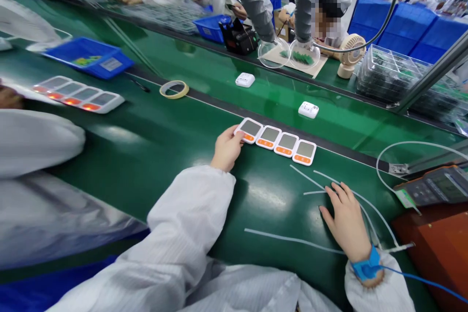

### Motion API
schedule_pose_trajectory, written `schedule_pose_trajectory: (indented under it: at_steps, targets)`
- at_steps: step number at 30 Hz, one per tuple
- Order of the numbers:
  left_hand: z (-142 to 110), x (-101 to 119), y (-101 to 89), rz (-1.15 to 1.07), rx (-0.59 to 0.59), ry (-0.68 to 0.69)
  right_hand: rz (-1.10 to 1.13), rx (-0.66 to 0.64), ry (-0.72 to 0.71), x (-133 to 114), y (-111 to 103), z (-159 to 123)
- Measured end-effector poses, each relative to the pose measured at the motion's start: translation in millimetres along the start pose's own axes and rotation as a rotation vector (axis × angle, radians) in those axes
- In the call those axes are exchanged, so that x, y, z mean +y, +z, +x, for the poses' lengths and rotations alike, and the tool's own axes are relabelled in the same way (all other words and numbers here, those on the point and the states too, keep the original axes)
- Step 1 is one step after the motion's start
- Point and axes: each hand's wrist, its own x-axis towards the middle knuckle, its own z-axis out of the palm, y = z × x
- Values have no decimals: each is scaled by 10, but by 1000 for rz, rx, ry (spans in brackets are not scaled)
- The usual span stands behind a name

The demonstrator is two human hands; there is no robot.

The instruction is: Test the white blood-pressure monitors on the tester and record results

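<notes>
My left hand grips the leftmost of several small white devices, with its thumb on the front and its other fingers mostly hidden. This white device has a grey screen and orange buttons. Touching it on the right, more white devices of the same kind form a slanting row on the green table. My right hand lies with fingers spread over thin whitish strips; nothing shows in its grasp. A blue wrist strap with a cord circles that wrist. Another whitish strip lies nearer to me.
A tape roll, a blue tray and a second row of lit devices are leftward. White square units sit on the strip beyond. A meter stands right. A neighbour's sleeve is at left; people work opposite.
</notes>
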Motion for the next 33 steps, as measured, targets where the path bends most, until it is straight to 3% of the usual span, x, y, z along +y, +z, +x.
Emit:
schedule_pose_trajectory:
  at_steps: [4,7,14,19,23,27,30,33]
  targets:
    - [8,-80,-31,540,-59,273,4,15,-5,6,21,6]
    - [11,45,56,800,-75,342,3,17,-6,5,15,15]
    - [-77,335,372,1044,-470,378,8,18,3,-9,-4,23]
    - [-55,373,308,1090,-698,551,9,12,-3,-5,7,12]
    - [-69,395,234,1065,-704,628,13,27,-1,-5,17,5]
    - [-82,394,268,993,-612,651,14,13,14,-19,13,12]
    - [-47,466,399,897,-537,692,15,13,32,-31,13,21]
    - [26,655,688,834,-494,780,21,37,38,-37,25,29]
